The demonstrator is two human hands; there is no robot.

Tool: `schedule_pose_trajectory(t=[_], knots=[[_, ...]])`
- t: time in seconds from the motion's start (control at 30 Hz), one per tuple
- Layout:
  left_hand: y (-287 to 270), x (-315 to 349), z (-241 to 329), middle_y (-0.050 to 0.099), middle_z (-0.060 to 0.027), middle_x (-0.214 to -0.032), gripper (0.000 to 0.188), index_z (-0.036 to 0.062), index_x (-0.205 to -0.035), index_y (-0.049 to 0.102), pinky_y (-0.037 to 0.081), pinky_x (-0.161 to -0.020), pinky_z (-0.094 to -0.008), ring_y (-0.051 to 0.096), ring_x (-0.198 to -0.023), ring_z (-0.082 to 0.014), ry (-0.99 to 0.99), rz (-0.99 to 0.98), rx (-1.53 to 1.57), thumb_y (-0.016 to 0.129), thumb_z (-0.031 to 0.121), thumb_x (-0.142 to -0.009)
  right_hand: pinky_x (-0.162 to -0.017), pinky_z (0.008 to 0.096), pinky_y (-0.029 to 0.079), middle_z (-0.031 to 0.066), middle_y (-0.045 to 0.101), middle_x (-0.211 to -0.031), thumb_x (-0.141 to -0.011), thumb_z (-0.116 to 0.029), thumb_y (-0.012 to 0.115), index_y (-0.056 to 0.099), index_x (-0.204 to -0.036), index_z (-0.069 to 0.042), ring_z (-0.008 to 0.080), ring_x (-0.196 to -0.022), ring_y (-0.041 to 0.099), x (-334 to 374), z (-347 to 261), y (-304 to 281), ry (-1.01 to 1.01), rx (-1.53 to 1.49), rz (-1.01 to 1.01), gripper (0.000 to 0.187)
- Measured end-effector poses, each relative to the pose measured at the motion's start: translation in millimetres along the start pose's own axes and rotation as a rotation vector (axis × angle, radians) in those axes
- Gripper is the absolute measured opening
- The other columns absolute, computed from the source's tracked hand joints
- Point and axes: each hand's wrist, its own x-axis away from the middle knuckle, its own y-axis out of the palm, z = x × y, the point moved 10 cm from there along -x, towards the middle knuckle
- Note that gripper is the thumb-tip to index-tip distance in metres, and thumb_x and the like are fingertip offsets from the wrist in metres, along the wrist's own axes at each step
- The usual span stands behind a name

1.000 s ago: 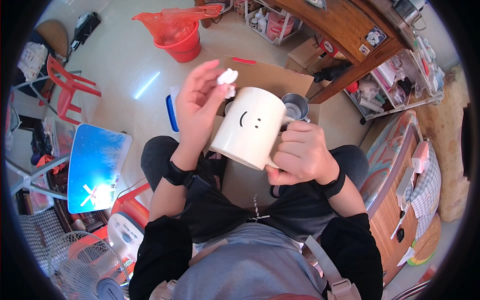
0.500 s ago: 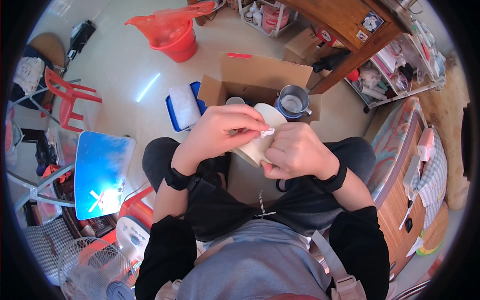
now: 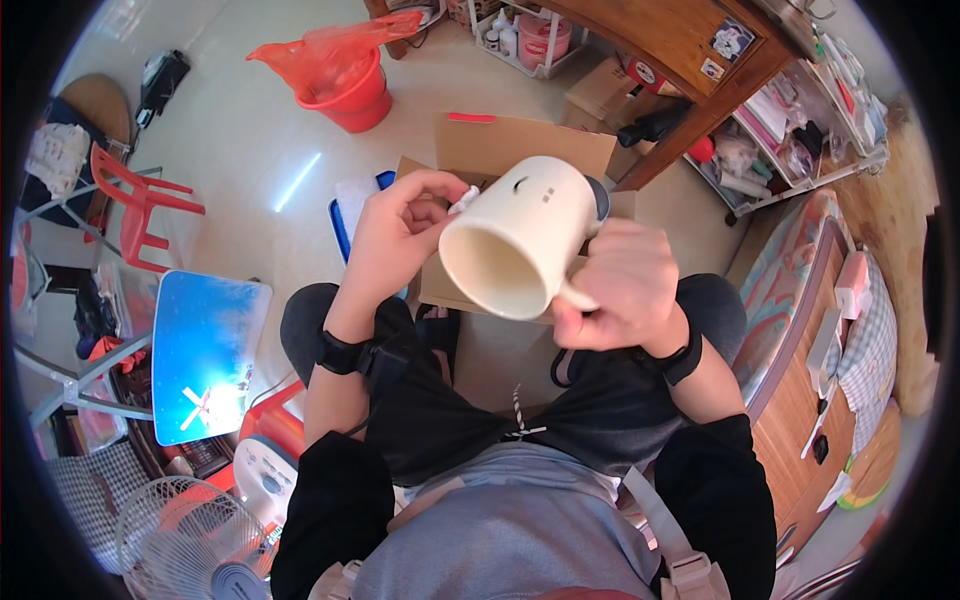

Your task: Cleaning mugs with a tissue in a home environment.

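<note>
A cream-coloured mug [image 3: 545,225] hangs in front of me, tilted, its open mouth turned toward me and lower left. Its handle is gripped by my right hand [image 3: 632,290], closed in a fist at the mug's right side. Beside the mug's left wall, my left hand [image 3: 395,228] pinches a small crumpled white wad, like tissue [image 3: 465,199], between thumb and fingers. Beyond the mug stands an opened cardboard box [image 3: 530,140], whose inside is largely covered by the mug. Only a dark grey edge of a metal cup [image 3: 601,198] shows behind the mug.
Left of the box, a blue tray [image 3: 339,232] with a white packet [image 3: 353,200] lies partly behind my left hand. A red bucket [image 3: 355,105] with a red plastic bag stands farther off. A red chair [image 3: 140,205] and a fan [image 3: 195,540] are at left, a wooden cabinet [image 3: 790,430] at right.
My right hand has turned and lifted the mug so its mouth faces me. My left hand has drawn back leftward with the white wad, away from the mug's rim.
</note>
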Motion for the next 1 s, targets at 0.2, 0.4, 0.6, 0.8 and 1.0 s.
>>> schedule_pose_trajectory(t=[0.2,0.4,0.6,0.8,1.0], knots=[[13.0,0.7,8.2,0.056,-0.0065,-0.096,0.033,-0.0029,-0.116,0.048,0.048,-0.063,-0.0222,0.058,-0.073,-0.0101,-0.010,-0.028,0.190,0.054,-0.005,-0.083,-0.044,0.0247,0.029,-0.0010,0.046,-0.048,-0.080,-0.007,0.055,0.051,-0.055,0.000,0.0060,-0.045,0.039,45.7,84.9,-4.6,0.714,-0.579,0.297,0.026],[9.2,-0.3,4.4,0.057,-0.0071,-0.098,0.031,-0.0035,-0.116,0.048,0.049,-0.063,-0.0239,0.059,-0.074,-0.0117,-0.013,-0.016,0.241,0.053,-0.003,-0.085,-0.047,0.0260,0.021,-0.0019,0.028,-0.045,-0.085,-0.014,0.047,0.037,-0.050,-0.008,0.0082,-0.043,0.023,64.7,115.4,27.1,0.958,-1.240,0.492,0.037],[5.9,-0.6,2.9,0.058,-0.0076,-0.097,0.031,-0.0024,-0.116,0.049,0.050,-0.062,-0.0241,0.059,-0.074,-0.0119,-0.021,0.034,0.245,0.056,-0.001,-0.085,-0.047,0.0270,0.022,-0.0035,0.018,-0.044,-0.085,-0.022,0.046,0.030,-0.052,-0.013,0.0103,-0.040,0.018,78.8,128.3,54.1,1.171,-1.561,0.579,0.038],[8.2,0.2,-3.9,0.056,-0.0084,-0.101,0.031,-0.0023,-0.113,0.050,0.050,-0.062,-0.0233,0.059,-0.074,-0.0107,-0.056,0.013,0.240,0.059,0.000,-0.084,-0.044,0.0247,0.022,-0.0066,0.017,-0.042,-0.087,-0.023,0.043,0.030,-0.053,-0.016,0.0080,-0.037,0.017,89.4,133.5,64.2,1.328,-1.676,0.765,0.037],[14.3,-0.3,-10.4,0.054,-0.0089,-0.099,0.028,-0.0017,-0.109,0.049,0.050,-0.061,-0.0221,0.061,-0.073,-0.0115,-0.075,0.021,0.279,0.060,0.000,-0.083,-0.045,0.0243,0.021,-0.0064,0.016,-0.041,-0.087,-0.023,0.045,0.032,-0.054,-0.016,0.0084,-0.036,0.017,89.9,133.1,67.6,1.348,-1.774,0.814,0.037]])
